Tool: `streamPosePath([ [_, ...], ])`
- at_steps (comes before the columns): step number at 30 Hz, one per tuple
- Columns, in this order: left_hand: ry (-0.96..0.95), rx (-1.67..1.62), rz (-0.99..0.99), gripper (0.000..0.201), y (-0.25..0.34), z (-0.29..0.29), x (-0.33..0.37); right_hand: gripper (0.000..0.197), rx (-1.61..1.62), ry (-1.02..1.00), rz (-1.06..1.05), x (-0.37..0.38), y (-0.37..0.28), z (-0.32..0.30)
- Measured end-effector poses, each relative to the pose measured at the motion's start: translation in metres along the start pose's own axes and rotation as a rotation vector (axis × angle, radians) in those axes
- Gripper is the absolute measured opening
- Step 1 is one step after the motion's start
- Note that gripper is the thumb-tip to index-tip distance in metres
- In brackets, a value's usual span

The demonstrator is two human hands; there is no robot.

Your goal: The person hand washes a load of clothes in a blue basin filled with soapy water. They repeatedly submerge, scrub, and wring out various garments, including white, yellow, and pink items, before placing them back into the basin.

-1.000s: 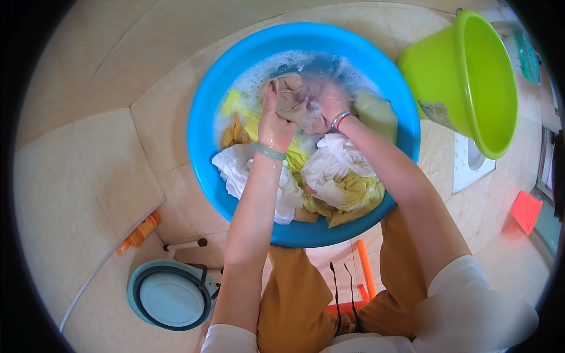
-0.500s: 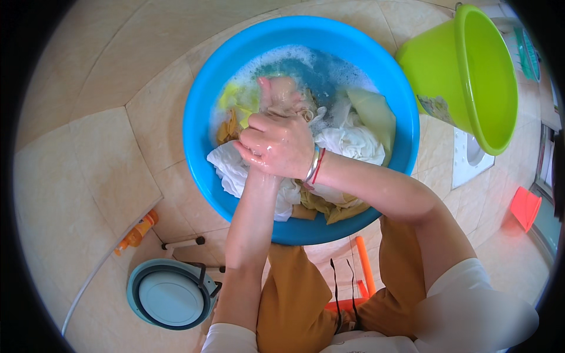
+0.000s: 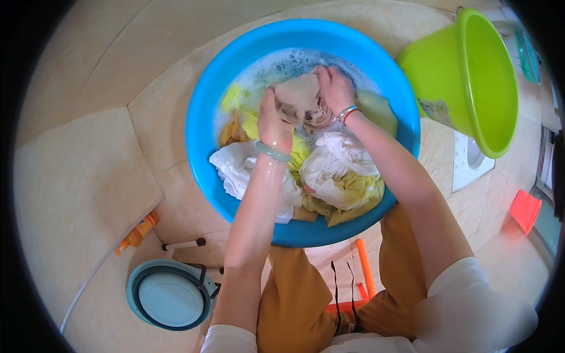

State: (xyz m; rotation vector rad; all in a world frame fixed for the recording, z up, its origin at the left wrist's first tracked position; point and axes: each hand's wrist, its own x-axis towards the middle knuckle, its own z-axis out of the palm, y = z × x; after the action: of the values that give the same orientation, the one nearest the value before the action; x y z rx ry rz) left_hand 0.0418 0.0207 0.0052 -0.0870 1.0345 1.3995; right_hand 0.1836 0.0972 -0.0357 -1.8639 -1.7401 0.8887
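Observation:
A wet beige cloth [image 3: 298, 94] is spread between my two hands at the far side of a blue basin [image 3: 201, 126] of sudsy water. My left hand [image 3: 275, 122], with a pale green bangle on its wrist, grips the cloth's left edge. On the opposite edge my right hand [image 3: 337, 91], wearing a silver bangle and a red cord, is closed around the fabric. Some fingertips are hidden by cloth and water. Nearer me in the basin lie white garments [image 3: 339, 154], yellow cloth [image 3: 300, 152] and an olive-yellow piece [image 3: 356, 191].
Right of the basin a lime green bucket [image 3: 432, 73] lies tilted near a white floor fixture [image 3: 474, 159]. A grey-blue folding basin [image 3: 170, 297] and an orange bottle [image 3: 138, 230] are at left. A red plastic container [image 3: 525, 210] stands far right.
My hands were clasped together, right over left; now they are apart, with the beige cloth stretched between them. My right hand has moved away to the right and farther off.

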Motion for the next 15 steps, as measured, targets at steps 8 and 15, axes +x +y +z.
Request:
streamPosePath([
  [8,-0.162,0.173,0.034,0.048,0.006,-0.012,0.001,0.042,-0.325,-0.176,-0.341,-0.018,0.045,0.011],
  [15,0.017,0.140,-0.175,0.048,0.014,0.019,-0.062,0.029,0.414,-0.110,-0.375,-0.048,-0.043,-0.037],
])
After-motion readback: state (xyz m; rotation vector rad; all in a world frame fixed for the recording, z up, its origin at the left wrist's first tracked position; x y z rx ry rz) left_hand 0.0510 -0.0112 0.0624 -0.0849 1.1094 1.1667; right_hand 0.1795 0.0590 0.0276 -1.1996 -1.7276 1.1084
